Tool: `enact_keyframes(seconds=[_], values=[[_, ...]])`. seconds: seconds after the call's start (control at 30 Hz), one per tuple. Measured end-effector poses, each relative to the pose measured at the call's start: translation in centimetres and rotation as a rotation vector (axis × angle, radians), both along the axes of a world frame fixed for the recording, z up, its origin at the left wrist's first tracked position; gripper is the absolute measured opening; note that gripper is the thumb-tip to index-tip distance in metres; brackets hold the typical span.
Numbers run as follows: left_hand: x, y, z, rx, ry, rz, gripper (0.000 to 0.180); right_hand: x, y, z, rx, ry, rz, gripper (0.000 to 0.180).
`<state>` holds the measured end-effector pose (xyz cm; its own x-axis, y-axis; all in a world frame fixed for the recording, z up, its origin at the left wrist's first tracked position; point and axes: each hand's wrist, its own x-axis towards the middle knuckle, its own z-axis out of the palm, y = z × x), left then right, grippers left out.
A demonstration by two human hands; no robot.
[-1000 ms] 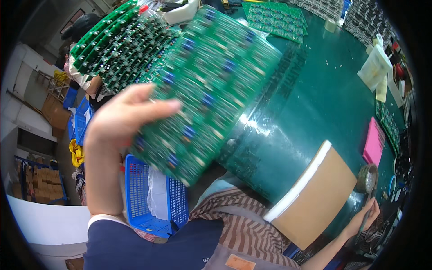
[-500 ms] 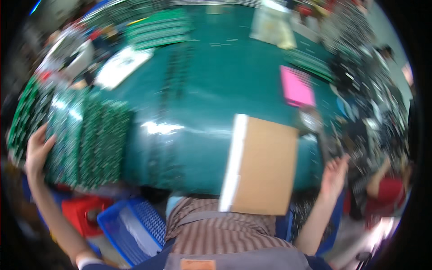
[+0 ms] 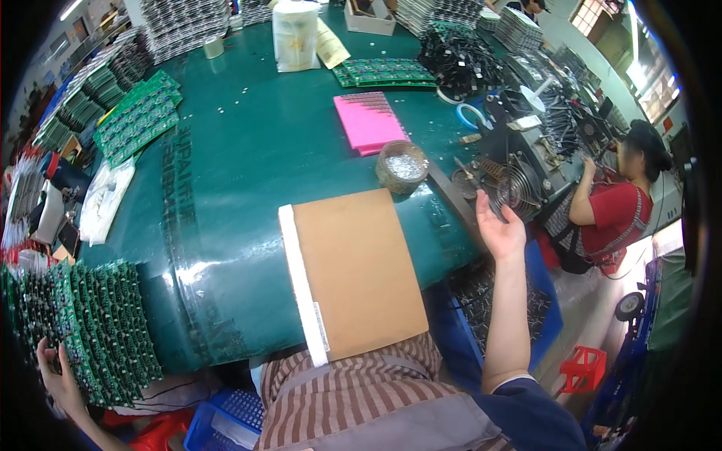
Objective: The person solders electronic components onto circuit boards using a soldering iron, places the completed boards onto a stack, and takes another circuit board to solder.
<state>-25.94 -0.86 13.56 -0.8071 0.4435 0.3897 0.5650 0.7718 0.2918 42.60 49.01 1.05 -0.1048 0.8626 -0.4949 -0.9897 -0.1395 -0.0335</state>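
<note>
My left hand (image 3: 59,376) is at the outer side of a packed row of green circuit boards (image 3: 105,331) at the table's left end. Its thumb and forefinger are apart, with no board lifted; some fingertips are hard to see against the boards. My right hand (image 3: 500,229) is raised at the table's right edge, palm up and fingers spread, holding nothing. Beyond its fingertips is a metal coil stand (image 3: 519,184). Between my arms, a flat brown board (image 3: 357,274) with a white strip along its left edge rests partly on the table and partly over my lap.
On the green table (image 3: 248,158) are a pink stack (image 3: 370,124), a round tub of silvery bits (image 3: 402,167), more circuit boards (image 3: 139,116) and a blue tape ring (image 3: 471,116). A blue bin (image 3: 541,301) stands below right. A co-worker in red (image 3: 613,210) sits at right.
The view has swung to the right and sharpened. My right hand has turned palm up with its fingers spreading near the coil stand. My left hand stays by the board row.
</note>
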Motion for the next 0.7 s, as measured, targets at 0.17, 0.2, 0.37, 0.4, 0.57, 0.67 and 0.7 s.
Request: enact_keyframes(seconds=[0.17,0.2,0.37,0.4,0.57,0.67,0.7], values=[[5.5,-2.7,0.7,0.080,0.427,-0.257,0.059,-1.3,0.2,-0.3,0.055,-0.014,0.140,0.052],[6.6,-4.0,-0.6,0.285,0.405,-0.228,0.064,-2.2,-0.3,-0.3,0.141,-0.082,0.225,0.051],[11.7,-4.3,-4.2,0.379,0.771,0.053,0.051,-10.5,-8.7,1.4,0.730,-1.334,0.706,0.056],[12.7,-3.6,-4.4,0.334,0.892,0.115,0.039,-10.6,-9.5,1.0,0.972,-1.584,0.821,0.065],[18.6,-1.6,-6.1,0.354,0.888,0.275,0.027,-13.7,-15.4,3.7,1.699,-2.373,1.401,0.126],[21.2,-0.5,-11.1,0.781,0.310,0.372,0.016,-14.1,-16.4,2.8,1.737,-2.467,1.312,0.133],[22.2,-0.1,-12.4,0.735,0.069,0.423,0.016,-14.4,-16.6,2.9,1.781,-2.472,1.302,0.135]])
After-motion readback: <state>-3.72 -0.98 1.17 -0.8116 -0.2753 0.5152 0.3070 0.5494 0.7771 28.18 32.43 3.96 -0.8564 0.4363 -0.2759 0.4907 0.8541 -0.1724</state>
